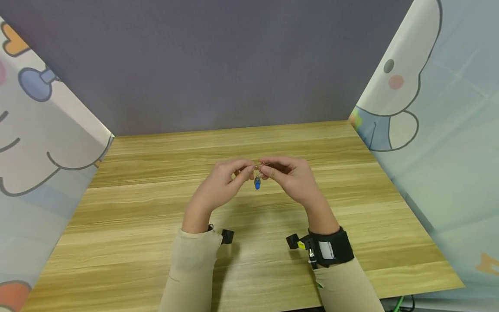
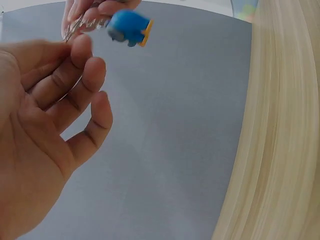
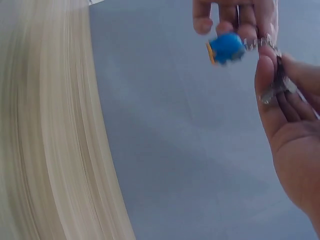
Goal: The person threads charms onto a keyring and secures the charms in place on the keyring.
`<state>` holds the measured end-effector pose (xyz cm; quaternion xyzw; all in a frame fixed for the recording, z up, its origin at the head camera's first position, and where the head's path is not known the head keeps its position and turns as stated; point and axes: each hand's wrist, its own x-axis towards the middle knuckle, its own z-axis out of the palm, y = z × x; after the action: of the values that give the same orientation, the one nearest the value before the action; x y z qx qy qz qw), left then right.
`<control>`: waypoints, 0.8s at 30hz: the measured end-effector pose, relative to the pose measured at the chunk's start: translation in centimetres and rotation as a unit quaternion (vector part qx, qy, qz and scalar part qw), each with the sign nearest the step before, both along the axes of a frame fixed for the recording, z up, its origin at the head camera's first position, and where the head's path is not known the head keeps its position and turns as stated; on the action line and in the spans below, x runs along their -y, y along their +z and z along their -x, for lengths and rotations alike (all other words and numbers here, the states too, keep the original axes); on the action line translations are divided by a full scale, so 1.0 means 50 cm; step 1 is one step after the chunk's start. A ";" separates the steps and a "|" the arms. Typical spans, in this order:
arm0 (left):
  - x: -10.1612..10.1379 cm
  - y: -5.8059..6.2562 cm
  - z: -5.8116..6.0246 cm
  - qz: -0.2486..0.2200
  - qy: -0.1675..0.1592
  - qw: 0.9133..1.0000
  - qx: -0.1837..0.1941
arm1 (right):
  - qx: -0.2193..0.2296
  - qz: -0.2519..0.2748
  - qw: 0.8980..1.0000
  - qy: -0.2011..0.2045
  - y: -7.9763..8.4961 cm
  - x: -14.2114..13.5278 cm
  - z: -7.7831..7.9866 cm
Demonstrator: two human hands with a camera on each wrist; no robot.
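Observation:
Over the middle of the table, a keychain hangs between the two hands. Its small blue figure (image 1: pixel 257 183) dangles from a short silver chain (image 3: pixel 252 44), with a yellow-orange edge showing at its end in both wrist views. My left hand (image 1: pixel 223 183) pinches the ring at the top of the chain between thumb and forefinger, its other fingers loosely curled. Close beside it, my right hand (image 1: pixel 295 178) pinches a flat silver metal piece, apparently a key (image 3: pixel 280 91), against its fingers. Fingertips partly hide the ring and the key.
A wood-grain table (image 1: pixel 128 225) spreads beneath both hands. Behind it rises a grey panel (image 1: pixel 234 65), with cartoon-printed curtains (image 1: pixel 448 173) at the sides. Each wrist wears a small black camera (image 1: pixel 227 236). A green cable (image 1: pixel 398 304) shows past the near right edge.

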<state>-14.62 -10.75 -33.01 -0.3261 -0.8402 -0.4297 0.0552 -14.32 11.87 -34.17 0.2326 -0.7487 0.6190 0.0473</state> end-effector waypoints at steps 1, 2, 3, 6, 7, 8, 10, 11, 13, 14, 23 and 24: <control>-0.002 0.000 0.000 0.000 0.008 1.000 0.005 | 0.000 0.003 1.000 -0.012 0.000 0.003 -0.001; -0.004 0.000 0.000 -0.002 0.016 1.000 0.008 | -0.001 0.008 1.000 -0.019 -0.001 0.006 -0.001; -0.005 -0.001 0.001 -0.004 0.027 1.000 0.007 | -0.003 0.013 1.000 -0.024 -0.002 0.009 -0.001; -0.008 -0.005 0.001 -0.022 0.056 0.998 -0.016 | -0.008 0.033 0.999 -0.020 -0.002 0.016 -0.003; -0.008 -0.006 0.001 -0.029 0.062 0.997 -0.032 | -0.009 0.040 0.999 -0.016 -0.001 0.018 -0.003; -0.008 -0.007 0.001 -0.039 0.065 0.996 -0.048 | -0.010 0.047 0.999 -0.010 -0.001 0.019 -0.004; -0.008 -0.009 0.002 -0.061 0.063 0.993 -0.081 | -0.016 0.054 0.998 0.000 -0.002 0.020 -0.004; -0.009 -0.010 0.003 -0.070 0.059 0.991 -0.094 | -0.019 0.055 0.998 0.003 -0.002 0.021 -0.004; -0.011 -0.012 0.004 -0.088 0.052 0.989 -0.105 | -0.026 0.054 0.998 0.007 -0.002 0.022 -0.005; -0.012 -0.013 0.005 -0.097 0.049 0.989 -0.102 | -0.032 0.051 0.998 0.007 -0.001 0.023 -0.005; -0.014 -0.023 0.003 -0.195 0.018 0.979 0.049 | -0.100 0.074 0.992 -0.025 -0.001 0.033 -0.007; -0.013 -0.024 0.004 -0.201 0.016 0.977 0.063 | -0.105 0.080 0.991 -0.023 -0.002 0.034 -0.007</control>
<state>-14.79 -10.08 -34.20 -0.2673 -0.7432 -0.6089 0.0734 -13.99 10.19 -34.25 0.2740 -0.6930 0.6478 0.1583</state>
